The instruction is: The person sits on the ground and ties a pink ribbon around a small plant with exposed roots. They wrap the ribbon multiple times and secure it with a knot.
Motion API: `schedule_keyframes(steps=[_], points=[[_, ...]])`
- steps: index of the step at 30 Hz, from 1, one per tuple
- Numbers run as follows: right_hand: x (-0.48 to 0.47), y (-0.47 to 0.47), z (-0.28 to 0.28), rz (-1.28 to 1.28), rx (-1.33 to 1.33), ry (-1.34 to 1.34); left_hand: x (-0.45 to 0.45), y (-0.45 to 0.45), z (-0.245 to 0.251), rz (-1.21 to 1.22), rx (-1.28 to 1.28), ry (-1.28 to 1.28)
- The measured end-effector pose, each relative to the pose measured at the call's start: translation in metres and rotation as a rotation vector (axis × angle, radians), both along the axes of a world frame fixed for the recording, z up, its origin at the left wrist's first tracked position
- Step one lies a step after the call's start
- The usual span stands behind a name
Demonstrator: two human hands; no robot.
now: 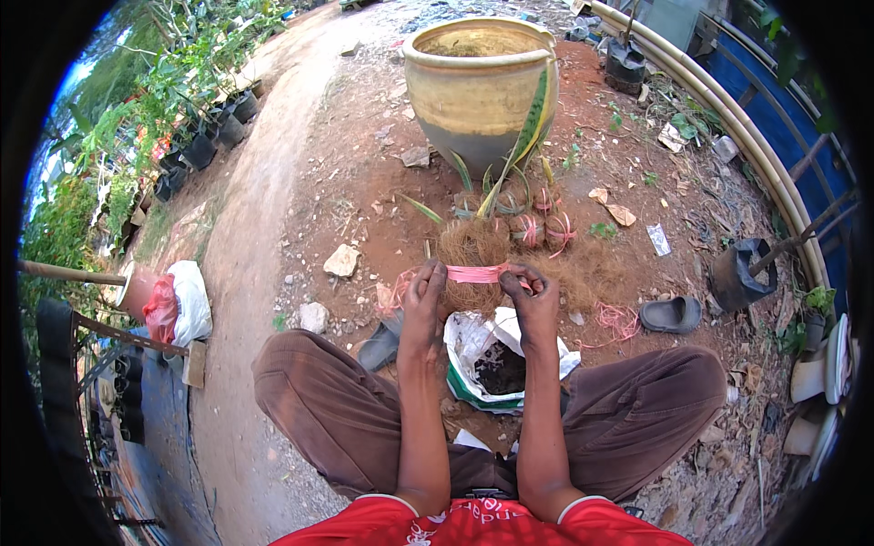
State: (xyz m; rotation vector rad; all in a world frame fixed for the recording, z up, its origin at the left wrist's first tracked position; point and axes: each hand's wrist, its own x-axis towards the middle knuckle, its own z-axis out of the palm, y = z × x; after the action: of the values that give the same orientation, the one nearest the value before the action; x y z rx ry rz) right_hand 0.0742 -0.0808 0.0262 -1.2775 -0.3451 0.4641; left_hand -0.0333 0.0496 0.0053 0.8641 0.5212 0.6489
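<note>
A flat strip of pink plastic twine (476, 274) is stretched between my left hand (426, 290) and my right hand (529, 293), its ends pinched in the fingers of each. Loose pink twine trails beside my left hand. Brown coconut fibre (474, 239) lies just behind the strip, partly hidden by it. Past it sit several fibre balls (529, 231) bound with pink twine, with snake plant leaves (531, 130) standing among them. Below my hands is an opened white and green sack (471, 345) holding dark soil (504, 372). A tangle of pink twine (618, 322) lies on the ground at right.
A large glazed pot (478, 95) stands beyond the fibre balls. A dark clog (670, 314) lies at right, another (379, 347) by my left knee. Stones (342, 261) dot the soil. Potted plants (199, 151) line the left; bamboo poles (751, 130) border the right.
</note>
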Motion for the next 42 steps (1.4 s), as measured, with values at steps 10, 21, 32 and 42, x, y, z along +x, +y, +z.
schedule_keyframes(steps=[10,21,32,42], points=[[-0.011,0.004,0.019,-0.083,-0.348,-0.340,0.006,-0.010,0.009,0.066,0.256,0.207],[0.005,-0.017,0.034,0.080,-0.319,-0.397,0.005,0.007,-0.019,0.079,0.125,0.218],[0.006,-0.009,0.027,-0.026,-0.264,-0.343,0.005,-0.006,-0.004,0.058,-0.009,0.082],[0.010,-0.011,0.017,0.042,-0.228,-0.217,-0.001,-0.005,-0.027,0.032,-0.302,-0.116]])
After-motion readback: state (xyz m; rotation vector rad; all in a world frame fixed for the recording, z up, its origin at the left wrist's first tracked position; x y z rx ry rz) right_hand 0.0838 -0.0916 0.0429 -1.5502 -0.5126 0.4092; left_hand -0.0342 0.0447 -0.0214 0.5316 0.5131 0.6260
